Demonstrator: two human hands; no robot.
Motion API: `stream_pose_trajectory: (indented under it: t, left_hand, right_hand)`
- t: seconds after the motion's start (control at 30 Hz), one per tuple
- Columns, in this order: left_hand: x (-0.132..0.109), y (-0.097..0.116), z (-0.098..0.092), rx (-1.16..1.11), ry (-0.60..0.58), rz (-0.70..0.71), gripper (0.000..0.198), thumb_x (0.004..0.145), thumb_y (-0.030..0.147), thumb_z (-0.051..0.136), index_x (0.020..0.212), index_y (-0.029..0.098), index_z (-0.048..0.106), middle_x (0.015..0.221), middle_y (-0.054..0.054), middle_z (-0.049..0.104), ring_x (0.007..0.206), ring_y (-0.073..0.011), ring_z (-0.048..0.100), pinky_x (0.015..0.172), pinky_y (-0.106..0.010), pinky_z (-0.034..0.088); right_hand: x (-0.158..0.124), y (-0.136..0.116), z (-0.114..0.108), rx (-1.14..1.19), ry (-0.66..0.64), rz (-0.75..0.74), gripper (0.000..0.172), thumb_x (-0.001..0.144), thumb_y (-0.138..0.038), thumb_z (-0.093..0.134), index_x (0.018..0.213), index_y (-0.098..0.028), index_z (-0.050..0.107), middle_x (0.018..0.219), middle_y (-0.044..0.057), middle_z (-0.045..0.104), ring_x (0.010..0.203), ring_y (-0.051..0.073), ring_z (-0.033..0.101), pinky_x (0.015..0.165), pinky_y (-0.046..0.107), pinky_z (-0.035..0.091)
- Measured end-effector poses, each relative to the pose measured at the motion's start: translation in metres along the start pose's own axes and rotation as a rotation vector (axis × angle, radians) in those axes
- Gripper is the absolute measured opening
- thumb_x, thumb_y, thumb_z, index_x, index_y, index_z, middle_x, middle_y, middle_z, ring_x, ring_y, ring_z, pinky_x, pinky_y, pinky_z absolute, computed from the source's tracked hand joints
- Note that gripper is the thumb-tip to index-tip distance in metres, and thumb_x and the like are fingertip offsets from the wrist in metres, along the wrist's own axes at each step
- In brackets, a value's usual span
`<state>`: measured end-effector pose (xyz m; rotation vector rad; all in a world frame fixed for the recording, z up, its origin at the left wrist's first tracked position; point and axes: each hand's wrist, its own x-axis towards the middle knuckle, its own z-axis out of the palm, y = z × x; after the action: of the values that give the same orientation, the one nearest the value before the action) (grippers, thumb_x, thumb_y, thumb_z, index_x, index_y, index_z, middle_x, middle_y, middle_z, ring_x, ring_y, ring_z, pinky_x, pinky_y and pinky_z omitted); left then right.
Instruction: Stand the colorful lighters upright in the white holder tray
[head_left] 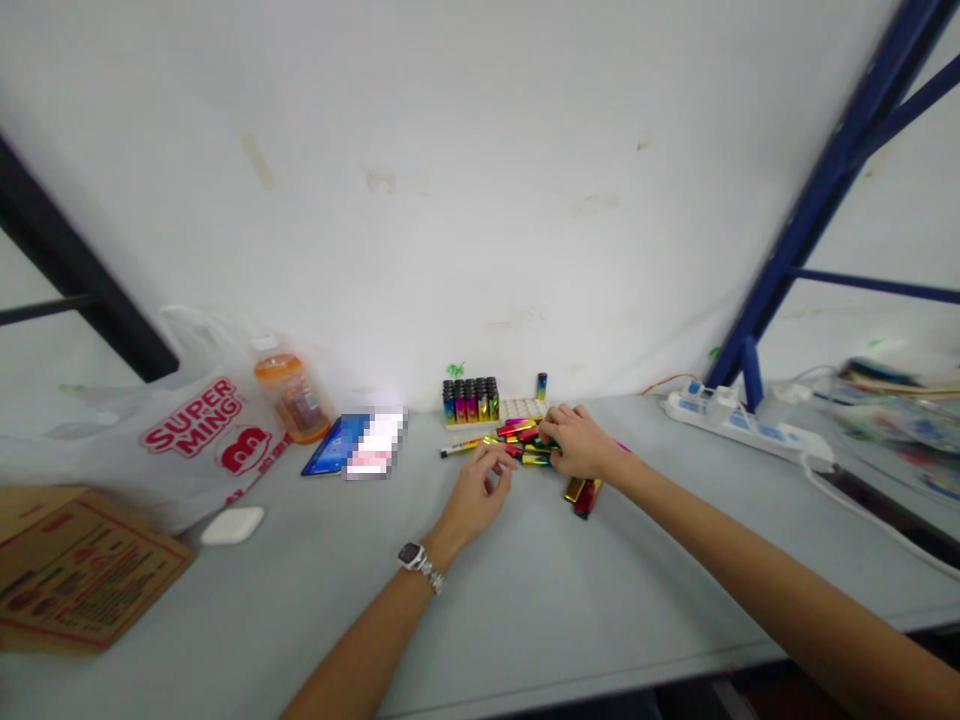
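Shiny multicoloured lighters [516, 428] lie in a loose pile near the wall. My right hand [576, 440] reaches over the pile from the right, its fingers curled down among the lighters; its fingertips and anything they grip are hidden. At the pile's near left, my left hand [481, 490] has its fingers bent but apart, with nothing plainly held. Behind the pile stands a pale tray [517, 409] with holes. Rows of upright lighters [471, 400] fill its left part, and a single lighter [541, 386] stands at its back right.
A pen-like stick [457, 449] lies left of the pile. Farther left are a tablet [334, 446], an orange bottle [296, 400], a plastic bag [202, 440], a white case [232, 525] and a cardboard box [90, 570]. A power strip [750, 428] with cables lies right.
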<state>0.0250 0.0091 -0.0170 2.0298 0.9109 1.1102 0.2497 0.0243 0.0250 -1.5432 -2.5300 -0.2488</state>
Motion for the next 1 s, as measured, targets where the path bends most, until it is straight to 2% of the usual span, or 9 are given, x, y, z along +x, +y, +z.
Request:
stream_pose_trajectory:
  t: [0.17, 0.3, 0.43, 0.53, 0.67, 0.73, 0.8, 0.9, 1.0]
  left_hand:
    - [-0.001, -0.001, 0.0, 0.009, 0.008, -0.002, 0.012, 0.088, 0.016, 0.052, 0.09, 0.018, 0.064, 0.108, -0.008, 0.058, 0.081, -0.0126, 0.057, 0.058, -0.02, 0.045]
    - [-0.001, -0.001, 0.0, 0.009, 0.003, -0.005, 0.012, 0.087, 0.016, 0.052, 0.09, 0.018, 0.064, 0.109, -0.008, 0.057, 0.081, -0.0125, 0.058, 0.057, -0.02, 0.044]
    - [-0.001, 0.0, -0.002, 0.009, 0.01, 0.0, 0.012, 0.088, 0.016, 0.052, 0.091, 0.018, 0.064, 0.107, -0.007, 0.058, 0.081, -0.0126, 0.057, 0.058, -0.02, 0.044]
    - [0.0, 0.002, -0.004, 0.006, 0.022, 0.007, 0.012, 0.088, 0.016, 0.052, 0.091, 0.018, 0.064, 0.106, -0.007, 0.057, 0.081, -0.0124, 0.057, 0.058, -0.02, 0.045]
    - [0.002, 0.004, -0.007, 0.007, 0.056, 0.024, 0.011, 0.088, 0.015, 0.052, 0.09, 0.018, 0.062, 0.101, -0.006, 0.057, 0.081, -0.0126, 0.058, 0.059, -0.02, 0.045]
    - [0.003, 0.003, -0.008, 0.012, 0.07, 0.027, 0.01, 0.087, 0.014, 0.052, 0.088, 0.018, 0.062, 0.098, -0.005, 0.057, 0.082, -0.0128, 0.058, 0.06, -0.02, 0.045]
    - [0.003, 0.001, -0.008, 0.017, 0.084, 0.025, 0.009, 0.087, 0.013, 0.052, 0.087, 0.018, 0.061, 0.097, -0.004, 0.057, 0.081, -0.0128, 0.058, 0.059, -0.02, 0.045]
    - [0.004, -0.002, -0.009, 0.016, 0.108, 0.019, 0.01, 0.087, 0.013, 0.053, 0.088, 0.018, 0.061, 0.098, -0.004, 0.057, 0.079, -0.0124, 0.058, 0.058, -0.02, 0.045]
    - [0.004, -0.004, -0.01, 0.016, 0.111, 0.017, 0.009, 0.088, 0.016, 0.054, 0.089, 0.018, 0.062, 0.099, -0.005, 0.058, 0.078, -0.0125, 0.058, 0.057, -0.02, 0.045]
  right_hand:
    - [0.01, -0.001, 0.001, -0.067, 0.007, 0.02, 0.026, 0.078, -0.017, 0.057, 0.103, -0.016, 0.062, 0.104, 0.01, 0.065, 0.102, 0.026, 0.055, 0.086, 0.038, 0.031]
    - [0.016, 0.002, -0.001, -0.12, -0.031, -0.025, 0.018, 0.079, -0.022, 0.059, 0.095, -0.016, 0.067, 0.102, 0.013, 0.065, 0.103, 0.028, 0.054, 0.086, 0.039, 0.031]
    - [0.02, 0.005, -0.006, -0.028, 0.0, -0.085, 0.016, 0.085, -0.025, 0.059, 0.096, -0.015, 0.066, 0.103, 0.014, 0.065, 0.102, 0.028, 0.056, 0.088, 0.039, 0.034]
    - [0.017, -0.007, -0.008, 0.274, 0.129, -0.066, 0.019, 0.094, -0.029, 0.049, 0.105, -0.018, 0.061, 0.098, 0.01, 0.066, 0.093, 0.023, 0.059, 0.085, 0.036, 0.038]
    - [0.011, -0.05, -0.002, 0.972, 0.393, 0.099, 0.027, 0.098, -0.04, 0.042, 0.118, -0.024, 0.048, 0.083, 0.001, 0.064, 0.074, 0.017, 0.06, 0.067, 0.029, 0.044]
    - [0.01, -0.075, 0.006, 1.305, 0.428, 0.204, 0.032, 0.095, -0.047, 0.045, 0.12, -0.026, 0.042, 0.074, -0.004, 0.059, 0.055, 0.013, 0.052, 0.05, 0.024, 0.039]
    - [0.01, -0.096, 0.014, 1.556, 0.415, 0.305, 0.034, 0.089, -0.052, 0.054, 0.109, -0.026, 0.045, 0.062, -0.009, 0.048, 0.043, 0.01, 0.036, 0.04, 0.021, 0.027]
    - [0.01, -0.115, 0.027, 1.745, 0.436, 0.411, 0.036, 0.08, -0.055, 0.063, 0.085, -0.023, 0.047, 0.057, -0.01, 0.038, 0.044, 0.007, 0.029, 0.041, 0.021, 0.022]
    - [0.006, -0.122, 0.037, 1.64, 0.461, 0.429, 0.042, 0.083, -0.057, 0.059, 0.067, -0.021, 0.044, 0.053, -0.008, 0.035, 0.046, 0.008, 0.029, 0.044, 0.023, 0.023]
